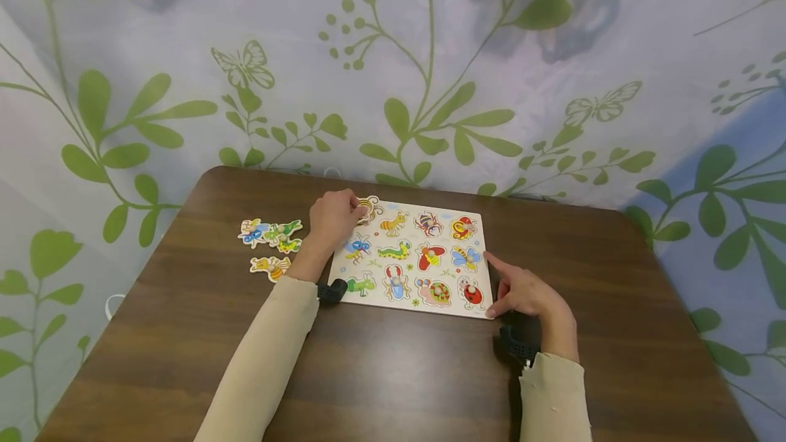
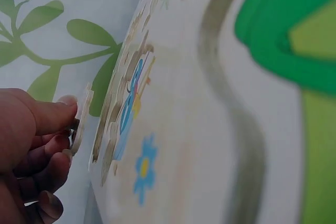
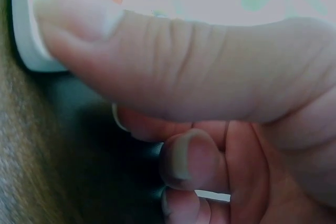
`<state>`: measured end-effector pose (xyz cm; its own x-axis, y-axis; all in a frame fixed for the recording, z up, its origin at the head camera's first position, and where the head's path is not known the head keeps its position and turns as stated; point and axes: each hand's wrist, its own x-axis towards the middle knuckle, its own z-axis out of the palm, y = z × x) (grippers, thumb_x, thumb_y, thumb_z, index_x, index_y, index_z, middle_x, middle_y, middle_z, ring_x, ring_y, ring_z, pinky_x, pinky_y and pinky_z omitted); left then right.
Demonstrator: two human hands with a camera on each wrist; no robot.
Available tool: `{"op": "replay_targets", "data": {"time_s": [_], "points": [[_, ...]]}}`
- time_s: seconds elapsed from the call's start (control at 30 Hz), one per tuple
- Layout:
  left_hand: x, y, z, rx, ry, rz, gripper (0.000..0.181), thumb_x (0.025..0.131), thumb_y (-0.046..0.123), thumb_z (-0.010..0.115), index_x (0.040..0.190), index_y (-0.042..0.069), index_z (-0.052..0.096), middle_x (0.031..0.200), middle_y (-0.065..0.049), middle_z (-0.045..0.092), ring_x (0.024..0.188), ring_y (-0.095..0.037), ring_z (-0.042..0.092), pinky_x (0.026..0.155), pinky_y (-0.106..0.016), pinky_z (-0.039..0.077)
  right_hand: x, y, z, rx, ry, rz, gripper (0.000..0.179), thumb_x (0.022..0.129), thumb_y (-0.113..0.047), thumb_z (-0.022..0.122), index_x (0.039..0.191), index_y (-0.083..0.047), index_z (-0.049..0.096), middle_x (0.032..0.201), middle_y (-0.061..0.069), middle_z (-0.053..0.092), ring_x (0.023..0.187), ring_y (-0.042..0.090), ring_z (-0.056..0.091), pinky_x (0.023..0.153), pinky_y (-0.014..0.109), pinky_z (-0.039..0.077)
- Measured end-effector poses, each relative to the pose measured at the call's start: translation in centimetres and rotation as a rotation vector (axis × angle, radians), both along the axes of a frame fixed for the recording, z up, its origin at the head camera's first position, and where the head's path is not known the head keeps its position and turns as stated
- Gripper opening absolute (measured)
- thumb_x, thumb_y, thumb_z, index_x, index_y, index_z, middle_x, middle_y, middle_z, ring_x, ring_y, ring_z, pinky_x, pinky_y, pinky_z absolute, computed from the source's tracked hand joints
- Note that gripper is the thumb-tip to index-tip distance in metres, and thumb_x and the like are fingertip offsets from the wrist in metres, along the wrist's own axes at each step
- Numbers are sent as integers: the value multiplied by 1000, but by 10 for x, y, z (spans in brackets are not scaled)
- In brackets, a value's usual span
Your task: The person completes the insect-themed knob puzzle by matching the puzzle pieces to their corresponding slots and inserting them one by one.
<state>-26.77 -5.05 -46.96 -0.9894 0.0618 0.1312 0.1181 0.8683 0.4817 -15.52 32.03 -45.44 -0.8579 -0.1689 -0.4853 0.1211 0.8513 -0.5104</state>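
Observation:
My left hand (image 1: 334, 217) pinches a thin wooden puzzle piece (image 2: 82, 121) over the far left corner of the puzzle board (image 1: 381, 295). Black-and-yellow stripes and curled ends show on that piece from above; from the left wrist it appears edge-on, held upright beside the board. My right hand (image 1: 528, 292) touches the board's right side. Its thumb (image 3: 157, 72) presses on the near right corner, while the index finger reaches along the edge. Insect pictures fill the board, among them a ladybug (image 1: 471, 294), a snail (image 1: 434, 292) and a green caterpillar (image 1: 394, 251).
Left of the board lie several loose pieces: a blue-winged insect (image 1: 252, 232), green ones (image 1: 284, 229) partly overlapping, and a striped bee-like piece (image 1: 270, 267) beside my left forearm. The brown wooden table (image 1: 393, 374) ends at a leaf-patterned curtain (image 1: 368, 53).

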Motion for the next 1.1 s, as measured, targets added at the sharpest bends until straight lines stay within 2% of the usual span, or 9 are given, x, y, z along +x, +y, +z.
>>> {"op": "replay_targets", "data": {"time_s": [0.33, 0.6, 0.77, 0.97, 1.03, 1.1], "points": [[3, -5, -6, -14, -67, -40, 21, 91, 36, 68, 94, 16, 63, 82, -1, 65, 71, -22, 58, 62, -34, 42, -2, -6, -1, 0, -6, -3, 118, 64, -31, 89, 156, -27, 17, 79, 7, 57, 70, 21, 51, 63, 32, 40], [5, -9, -7, 16, -55, -56, 19, 91, 31, 67, 98, 13, 64, 88, -4, 67, 73, -23, 57, 65, -33, 43, -3, -10, -3, 13, -9, 1, 118, 63, -32, 89, 156, -27, 17, 80, 7, 57, 71, 21, 51, 63, 32, 40], [4, -10, -6, 19, -80, -88, 20, 94, 28, 65, 104, 11, 68, 99, -7, 70, 83, -25, 61, 76, -37, 49, -4, -12, -2, 0, -13, 7, 119, 63, -31, 90, 157, -26, 17, 78, 7, 57, 70, 21, 51, 63, 32, 40], [3, -13, -1, -51, -146, -177, 28, 99, 24, 55, 121, 11, 68, 119, -9, 68, 111, -29, 62, 95, -43, 48, -4, -10, 0, -15, -5, 38, 120, 63, -29, 90, 157, -20, 16, 75, 7, 57, 67, 19, 51, 62, 32, 39], [3, -14, 0, -71, -172, -228, 31, 101, 21, 51, 126, 12, 65, 125, -10, 66, 115, -29, 61, 97, -43, 48, -3, -8, 0, -17, 1, 44, 120, 63, -29, 90, 157, -19, 15, 74, 6, 57, 67, 19, 51, 62, 31, 38], [2, -17, 3, -78, -197, -273, 33, 102, 19, 48, 131, 12, 62, 128, -10, 65, 110, -29, 63, 93, -41, 49, -3, -7, 0, -21, 5, 49, 120, 63, -29, 90, 157, -19, 15, 73, 6, 57, 66, 18, 51, 61, 31, 38]]}}
